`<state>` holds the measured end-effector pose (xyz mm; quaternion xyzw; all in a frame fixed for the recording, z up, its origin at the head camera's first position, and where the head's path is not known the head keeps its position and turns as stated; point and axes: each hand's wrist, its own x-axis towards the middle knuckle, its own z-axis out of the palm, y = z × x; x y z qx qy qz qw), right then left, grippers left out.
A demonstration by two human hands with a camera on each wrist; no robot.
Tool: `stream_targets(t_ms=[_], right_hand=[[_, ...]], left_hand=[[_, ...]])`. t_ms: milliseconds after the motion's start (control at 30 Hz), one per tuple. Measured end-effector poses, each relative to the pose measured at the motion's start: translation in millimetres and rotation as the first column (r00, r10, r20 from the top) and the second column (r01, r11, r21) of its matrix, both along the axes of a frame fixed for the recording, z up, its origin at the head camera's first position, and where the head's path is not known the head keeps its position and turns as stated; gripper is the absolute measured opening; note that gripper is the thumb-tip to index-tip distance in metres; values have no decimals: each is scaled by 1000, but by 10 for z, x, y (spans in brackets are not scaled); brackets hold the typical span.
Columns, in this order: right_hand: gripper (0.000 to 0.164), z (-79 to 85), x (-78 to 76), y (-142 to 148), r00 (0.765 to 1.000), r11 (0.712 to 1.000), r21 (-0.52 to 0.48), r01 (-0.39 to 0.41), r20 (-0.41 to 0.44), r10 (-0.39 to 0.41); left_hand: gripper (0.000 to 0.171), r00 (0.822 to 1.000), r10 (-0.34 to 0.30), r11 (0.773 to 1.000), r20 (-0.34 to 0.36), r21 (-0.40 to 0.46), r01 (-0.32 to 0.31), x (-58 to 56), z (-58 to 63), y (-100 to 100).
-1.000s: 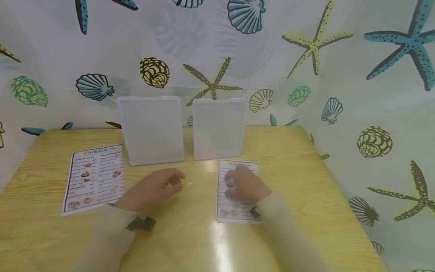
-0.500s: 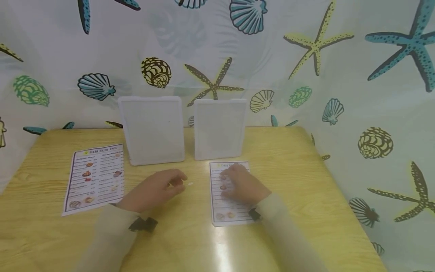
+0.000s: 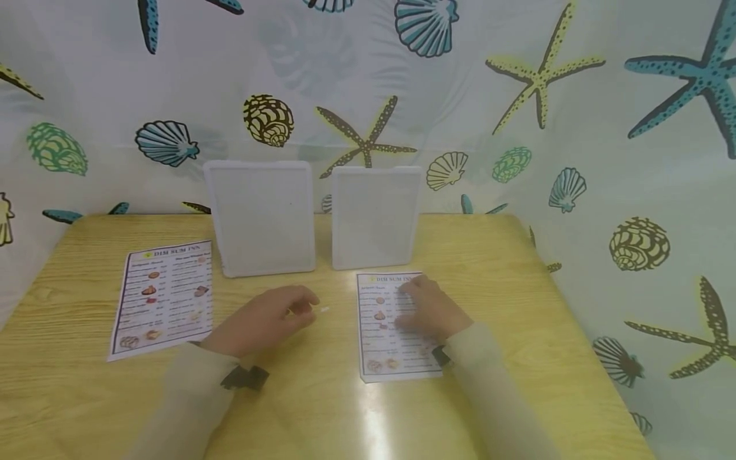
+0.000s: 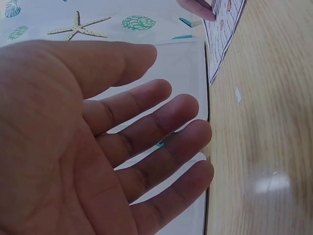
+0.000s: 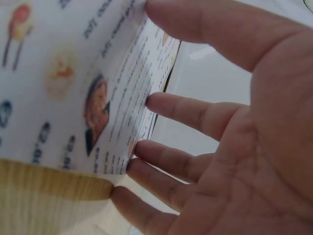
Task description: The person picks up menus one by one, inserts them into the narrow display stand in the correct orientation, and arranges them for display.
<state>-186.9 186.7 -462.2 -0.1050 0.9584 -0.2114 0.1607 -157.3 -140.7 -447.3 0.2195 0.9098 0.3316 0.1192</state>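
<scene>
A printed menu [image 3: 386,348] headed "Dim Sum Inn" lies on the wooden table before my right hand [image 3: 437,312]. That hand covers its right side, thumb and fingers spread. In the right wrist view, the thumb and fingertips touch the menu [image 5: 54,83], while the little fingertip is over bare wood beside its edge. My left hand [image 3: 261,321] holds nothing; its fingers are loosely bent in the left wrist view. Just beyond its fingertips lies a small white scrap [image 3: 324,309]. A second, matching menu [image 3: 167,303] lies slightly turned to the left of that hand.
Two white framed boards stand at the back of the table, a larger left board [image 3: 263,217] and a smaller right board [image 3: 375,217]. Behind them hangs a curtain [image 3: 345,64] printed with seashells and starfish. It also runs along the table's right edge.
The menu by my right hand has slid slightly left and toward me. My right hand has since shifted right across it, uncovering more print. The left hand stays in place.
</scene>
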Motion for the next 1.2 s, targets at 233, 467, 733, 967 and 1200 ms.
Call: stream_targets(t_ms=[233,467,733,967,1200], right_hand=[[68,-21,-2,-5,1000,1000,25,-12,-9,12],[70,-27,24,-48,1000,999,31,-24,8,24],[69,-19,55,-114,998,997,46,-66,-7,66],[67,-30,58,-151,975,971,157,-181,-105,198],[67,-63,60,-178,954,952,196,-235,-139,264]], left_hand=[[28,1000,-8,1000,-1,-7,8,-4,-22,17],[27,1000,-14,1000,1,-10,14,-5,-41,40],[27,1000,-28,1000,-3,-3,28,-12,-71,47],[29,1000,-29,1000,4,-10,29,-8,-80,52],[29,999,-34,999,0,-13,34,-8,-91,51]])
